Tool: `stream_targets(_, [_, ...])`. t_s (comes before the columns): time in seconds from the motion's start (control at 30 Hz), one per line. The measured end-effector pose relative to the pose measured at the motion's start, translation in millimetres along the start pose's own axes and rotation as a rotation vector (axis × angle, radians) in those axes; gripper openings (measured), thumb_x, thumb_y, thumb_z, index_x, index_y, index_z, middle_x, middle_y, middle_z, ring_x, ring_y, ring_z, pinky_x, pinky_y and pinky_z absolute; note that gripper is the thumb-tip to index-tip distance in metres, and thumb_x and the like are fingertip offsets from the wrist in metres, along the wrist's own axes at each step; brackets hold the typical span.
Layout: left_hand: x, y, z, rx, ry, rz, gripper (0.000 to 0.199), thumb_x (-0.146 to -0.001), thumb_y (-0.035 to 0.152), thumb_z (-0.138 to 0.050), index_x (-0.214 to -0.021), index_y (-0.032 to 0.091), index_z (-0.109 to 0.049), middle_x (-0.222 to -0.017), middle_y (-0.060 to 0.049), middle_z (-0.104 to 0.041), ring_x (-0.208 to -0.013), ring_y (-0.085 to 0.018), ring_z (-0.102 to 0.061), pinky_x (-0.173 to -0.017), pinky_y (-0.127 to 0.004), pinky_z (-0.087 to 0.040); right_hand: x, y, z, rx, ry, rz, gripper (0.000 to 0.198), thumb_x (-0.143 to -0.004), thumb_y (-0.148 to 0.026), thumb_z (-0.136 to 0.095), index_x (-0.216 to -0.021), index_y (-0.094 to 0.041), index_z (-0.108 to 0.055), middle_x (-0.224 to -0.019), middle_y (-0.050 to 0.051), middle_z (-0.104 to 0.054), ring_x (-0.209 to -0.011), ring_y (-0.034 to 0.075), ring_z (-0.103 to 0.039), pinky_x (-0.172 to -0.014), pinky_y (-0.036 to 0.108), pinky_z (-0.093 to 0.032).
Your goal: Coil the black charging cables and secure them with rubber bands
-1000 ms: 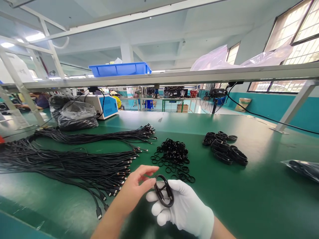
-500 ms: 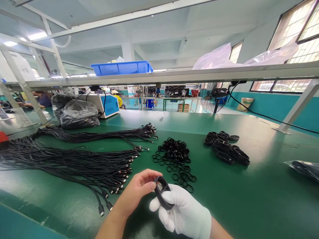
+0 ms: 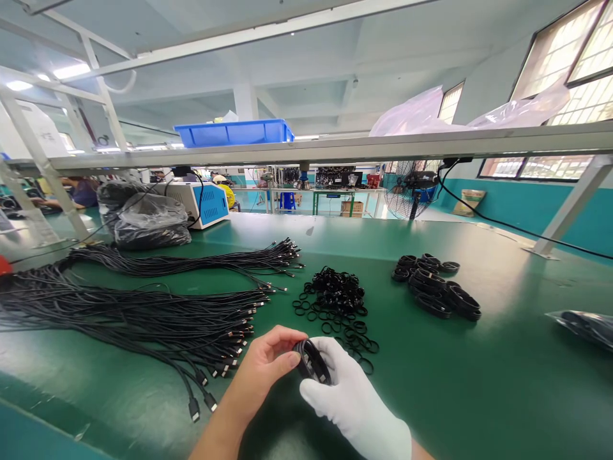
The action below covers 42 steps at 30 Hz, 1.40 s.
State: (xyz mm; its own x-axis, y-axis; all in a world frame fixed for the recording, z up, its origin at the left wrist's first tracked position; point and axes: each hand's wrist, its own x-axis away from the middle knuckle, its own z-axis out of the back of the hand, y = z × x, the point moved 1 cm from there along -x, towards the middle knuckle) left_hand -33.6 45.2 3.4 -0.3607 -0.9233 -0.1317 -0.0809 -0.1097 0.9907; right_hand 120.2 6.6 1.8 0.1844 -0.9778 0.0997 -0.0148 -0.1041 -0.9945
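Note:
A coiled black cable [image 3: 312, 363] is held up in front of me, above the green table [image 3: 483, 383]. My bare left hand [image 3: 271, 363] pinches its left side between thumb and fingers. On the other side, my right hand [image 3: 342, 390], in a white glove, curls round the coil, its fingers behind it and the thumb below. Just beyond the hands lies a heap of small black rings [image 3: 338, 291], with several loose ones spread toward me. Long black cables [image 3: 158, 313] lie in a bundle to the left, their plug ends pointing at the middle.
Finished-looking cable coils [image 3: 431, 284] are piled at the right. A second cable bundle [image 3: 191, 260] lies farther back, near a plastic bag [image 3: 152, 220] and a blue-and-white machine [image 3: 205, 203]. A bagged item [image 3: 584, 326] sits at the right edge. An overhead shelf carries a blue bin [image 3: 234, 132].
My right hand has shifted its grip: its fingers moved up behind the coil and the thumb dropped below. The coil has turned slightly. My left hand keeps its pinch.

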Motion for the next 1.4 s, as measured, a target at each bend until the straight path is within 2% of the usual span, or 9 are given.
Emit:
stream_targets(0.13, [2,-4,-3,0.002,-0.012,-0.041,0.029,-0.076,0.019,-0.059,-0.104,0.022,-0.065,-0.104,-0.004,-0.063,-0.096,-0.020,-0.058,-0.086,-0.030,-0.045,3,-7,-4,-0.189,-0.095,-0.062,0.037,-0.069,-0.015,-0.050,-0.106,-0.016,-0.047,-0.090,0.004,-0.056,-0.065,0.014,-0.059,-0.061,0.031,-0.047])
stream_targets(0.4, [1,-8,-16,-0.298,0.231,-0.283,0.013,-0.074,0.012,-0.059,-0.078,0.022,-0.067,-0.079,0.001,-0.059,-0.073,-0.012,-0.056,-0.064,-0.020,-0.045,4,-13,-14,-0.190,-0.134,-0.085,0.037,-0.061,-0.008,-0.050,-0.098,-0.013,-0.052,-0.075,0.000,-0.056,-0.062,0.012,-0.056,-0.056,0.026,-0.045])
stream_targets(0.73, [2,-11,-16,-0.362,0.252,-0.285,0.012,-0.076,0.015,-0.059,-0.080,0.022,-0.067,-0.081,0.001,-0.063,-0.076,-0.014,-0.059,-0.067,-0.021,-0.047,4,-10,-17,-0.139,-0.098,-0.089,0.039,-0.060,-0.009,-0.046,-0.099,-0.013,-0.050,-0.063,-0.003,-0.054,-0.053,0.010,-0.049,-0.049,0.023,-0.040])
stream_targets(0.93, [2,-11,-8,-0.356,0.199,-0.136,0.033,-0.081,0.026,-0.055,-0.114,0.024,-0.056,-0.104,-0.004,-0.061,-0.081,-0.015,-0.059,-0.079,-0.030,-0.048,2,-2,-2,0.246,0.174,0.071,0.041,-0.068,-0.017,-0.051,-0.109,-0.021,-0.050,-0.092,0.003,-0.063,-0.079,0.018,-0.061,-0.071,0.033,-0.050])
stream_targets(1.13, [-5,-16,0,-0.428,0.243,0.018,0.034,-0.080,0.040,-0.053,-0.107,0.020,-0.057,-0.104,-0.007,-0.060,-0.079,-0.018,-0.058,-0.075,-0.033,-0.049,4,7,12,0.603,0.509,0.528,0.045,-0.072,-0.019,-0.052,-0.116,-0.023,-0.051,-0.121,0.007,-0.054,-0.103,0.021,-0.058,-0.088,0.036,-0.048])
stream_targets(1.2, [-6,-21,2,-0.455,0.242,0.043,0.037,-0.078,0.045,-0.053,-0.104,0.020,-0.059,-0.104,-0.007,-0.061,-0.081,-0.020,-0.059,-0.077,-0.034,-0.050,1,1,19,0.567,0.551,0.460,0.046,-0.072,-0.019,-0.052,-0.118,-0.023,-0.051,-0.120,0.007,-0.055,-0.099,0.020,-0.060,-0.085,0.033,-0.050])
stream_targets(1.27, [-8,-27,6,-0.503,0.237,0.068,0.040,-0.075,0.050,-0.054,-0.102,0.021,-0.060,-0.099,-0.006,-0.064,-0.082,-0.022,-0.061,-0.077,-0.035,-0.050,-7,-7,35,0.461,0.566,0.280,0.050,-0.071,-0.021,-0.053,-0.121,-0.022,-0.048,-0.114,0.006,-0.059,-0.092,0.017,-0.062,-0.079,0.029,-0.053])
stream_targets(1.33, [-10,-33,10,-0.568,0.238,0.081,0.041,-0.073,0.054,-0.054,-0.099,0.023,-0.062,-0.092,-0.004,-0.065,-0.080,-0.022,-0.062,-0.076,-0.034,-0.050,-17,-14,63,0.383,0.579,0.138,0.053,-0.072,-0.025,-0.054,-0.125,-0.022,-0.045,-0.110,0.004,-0.062,-0.090,0.015,-0.064,-0.076,0.024,-0.053])
stream_targets(1.4, [-12,-39,13,-0.637,0.250,0.075,0.040,-0.072,0.056,-0.054,-0.096,0.025,-0.063,-0.088,-0.002,-0.067,-0.078,-0.022,-0.063,-0.074,-0.032,-0.051,-27,-15,102,0.416,0.651,0.117,0.056,-0.072,-0.025,-0.056,-0.126,-0.023,-0.043,-0.119,0.003,-0.059,-0.098,0.013,-0.061,-0.084,0.021,-0.049])
